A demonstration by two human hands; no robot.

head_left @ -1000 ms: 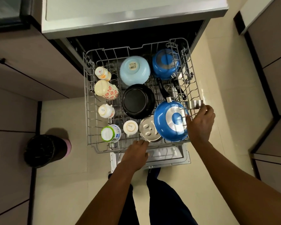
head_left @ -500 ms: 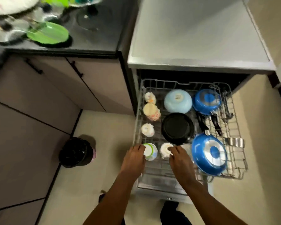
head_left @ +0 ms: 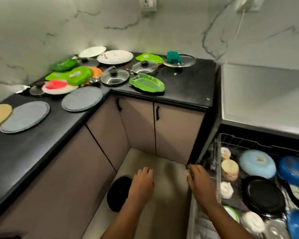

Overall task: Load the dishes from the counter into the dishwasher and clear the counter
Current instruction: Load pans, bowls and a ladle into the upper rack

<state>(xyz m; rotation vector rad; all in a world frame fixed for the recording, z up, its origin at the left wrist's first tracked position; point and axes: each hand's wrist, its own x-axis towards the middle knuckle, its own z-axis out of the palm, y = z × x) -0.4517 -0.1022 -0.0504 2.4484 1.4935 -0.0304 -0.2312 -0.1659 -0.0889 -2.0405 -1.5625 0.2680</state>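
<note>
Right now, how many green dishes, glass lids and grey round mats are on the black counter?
Green dishes: 5
Glass lids: 4
Grey round mats: 2
Total: 11

Dim, motion-blurred, wide-angle edge distortion.

Both forearms reach forward; left grip (head_left: pixel 142 182) and right grip (head_left: pixel 199 181) hang loose, holding nothing
</note>
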